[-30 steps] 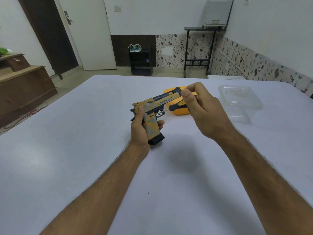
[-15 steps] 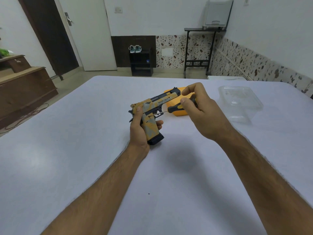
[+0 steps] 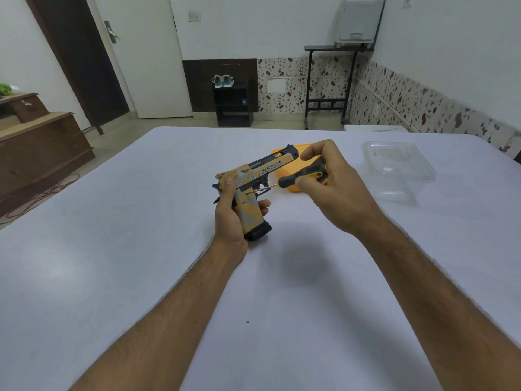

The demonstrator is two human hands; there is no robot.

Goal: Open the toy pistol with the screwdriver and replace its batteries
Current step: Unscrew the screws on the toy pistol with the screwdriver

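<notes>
A yellow, grey and black toy pistol (image 3: pixel 255 179) is held above the white table (image 3: pixel 112 249), barrel pointing away to the right. My left hand (image 3: pixel 229 215) grips its handle, thumb lying along the rear of the slide. My right hand (image 3: pixel 332 190) pinches the black and yellow handle of a small screwdriver (image 3: pixel 298 177). The thin shaft reaches left and its tip sits against the pistol's side just above the grip.
An orange lid or tray (image 3: pixel 293 187) lies on the table behind the pistol, partly hidden by my right hand. A clear plastic box (image 3: pixel 397 167) stands to the right. Wooden furniture (image 3: pixel 36 148) is beyond the table's left edge.
My right hand has turned the screwdriver handle between its fingers, and the index finger has lifted off the handle. The pistol has stayed almost in the same place in my left hand.
</notes>
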